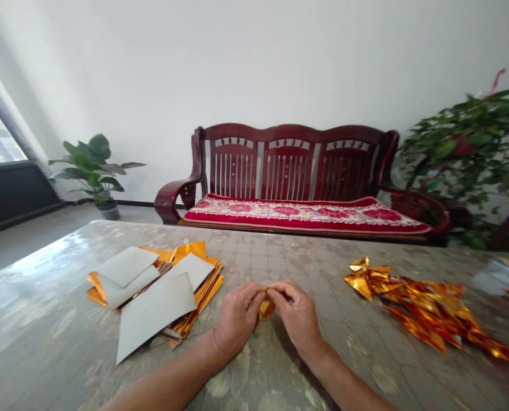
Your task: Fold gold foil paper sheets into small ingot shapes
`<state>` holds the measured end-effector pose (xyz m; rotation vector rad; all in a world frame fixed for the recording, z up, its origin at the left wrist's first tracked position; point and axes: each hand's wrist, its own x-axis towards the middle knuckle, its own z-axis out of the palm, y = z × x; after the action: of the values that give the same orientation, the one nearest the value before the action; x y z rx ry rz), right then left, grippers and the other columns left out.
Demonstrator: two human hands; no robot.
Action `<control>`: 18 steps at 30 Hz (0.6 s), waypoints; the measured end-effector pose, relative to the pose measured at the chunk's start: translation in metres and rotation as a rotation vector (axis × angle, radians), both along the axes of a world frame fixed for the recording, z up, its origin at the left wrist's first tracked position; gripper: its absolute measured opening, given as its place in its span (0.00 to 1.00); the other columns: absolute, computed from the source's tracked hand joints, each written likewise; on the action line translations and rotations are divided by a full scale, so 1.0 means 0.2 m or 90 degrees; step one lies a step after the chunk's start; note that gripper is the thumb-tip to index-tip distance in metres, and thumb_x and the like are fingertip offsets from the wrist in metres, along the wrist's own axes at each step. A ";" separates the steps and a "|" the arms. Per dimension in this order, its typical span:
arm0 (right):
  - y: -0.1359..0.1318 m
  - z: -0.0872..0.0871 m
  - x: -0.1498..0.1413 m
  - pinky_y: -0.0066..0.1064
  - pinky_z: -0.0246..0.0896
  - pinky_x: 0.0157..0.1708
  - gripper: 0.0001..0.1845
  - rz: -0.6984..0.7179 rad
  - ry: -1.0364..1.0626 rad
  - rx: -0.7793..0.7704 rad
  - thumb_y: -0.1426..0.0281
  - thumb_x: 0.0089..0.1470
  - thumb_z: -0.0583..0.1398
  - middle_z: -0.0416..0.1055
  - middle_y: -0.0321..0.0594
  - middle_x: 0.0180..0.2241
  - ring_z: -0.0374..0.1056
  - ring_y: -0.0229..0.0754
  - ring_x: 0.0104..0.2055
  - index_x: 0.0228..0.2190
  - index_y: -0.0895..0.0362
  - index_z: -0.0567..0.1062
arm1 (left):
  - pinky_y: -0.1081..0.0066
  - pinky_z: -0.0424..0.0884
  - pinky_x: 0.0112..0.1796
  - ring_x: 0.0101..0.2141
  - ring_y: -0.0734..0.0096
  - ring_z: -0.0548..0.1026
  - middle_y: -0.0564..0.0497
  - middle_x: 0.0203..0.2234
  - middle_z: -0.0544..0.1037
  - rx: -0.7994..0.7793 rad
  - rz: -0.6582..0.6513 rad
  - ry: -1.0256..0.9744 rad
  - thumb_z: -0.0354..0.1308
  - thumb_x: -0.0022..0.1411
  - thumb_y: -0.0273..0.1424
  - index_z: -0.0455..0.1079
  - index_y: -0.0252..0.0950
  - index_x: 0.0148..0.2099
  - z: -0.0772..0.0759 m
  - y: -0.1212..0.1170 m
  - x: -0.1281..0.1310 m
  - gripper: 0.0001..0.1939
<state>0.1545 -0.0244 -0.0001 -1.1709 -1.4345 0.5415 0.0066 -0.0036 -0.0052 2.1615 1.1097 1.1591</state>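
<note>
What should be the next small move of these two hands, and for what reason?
Perhaps the left hand and right hand should press the top of the small gold foil piece into a firmer crease. Both pinch it there, and the foil pieces on the right look folded, while the pale sheets on the left lie mostly flat.

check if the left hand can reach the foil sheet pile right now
Probably yes: the foil sheet pile lies beside the left hand with only bare tabletop between. That hand pinches a folded foil piece, though, so it may need to let go first.
</note>
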 end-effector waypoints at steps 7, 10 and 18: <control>-0.01 0.00 0.01 0.29 0.61 0.35 0.07 -0.005 -0.112 0.023 0.67 0.59 0.58 0.71 0.37 0.30 0.67 0.41 0.34 0.29 0.53 0.74 | 0.75 0.65 0.33 0.29 0.73 0.74 0.54 0.26 0.78 -0.057 0.027 -0.012 0.53 0.66 0.31 0.75 0.38 0.35 0.02 -0.01 0.01 0.10; -0.01 0.00 0.01 0.29 0.60 0.35 0.08 -0.007 -0.128 0.015 0.67 0.59 0.56 0.71 0.37 0.30 0.67 0.41 0.34 0.29 0.53 0.72 | 0.76 0.65 0.30 0.27 0.74 0.74 0.55 0.25 0.78 -0.129 0.050 -0.083 0.56 0.63 0.32 0.73 0.36 0.36 0.01 0.00 0.02 0.06; 0.01 -0.01 0.02 0.29 0.59 0.34 0.10 0.007 -0.133 -0.013 0.66 0.59 0.56 0.70 0.36 0.27 0.67 0.42 0.32 0.27 0.53 0.71 | 0.77 0.60 0.26 0.23 0.76 0.67 0.57 0.19 0.70 -0.153 0.029 -0.058 0.52 0.62 0.31 0.71 0.35 0.28 0.01 -0.01 0.04 0.11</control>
<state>0.1586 -0.0228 -0.0027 -1.2658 -1.6166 0.4532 0.0150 -0.0047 -0.0040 1.8929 1.1973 1.0714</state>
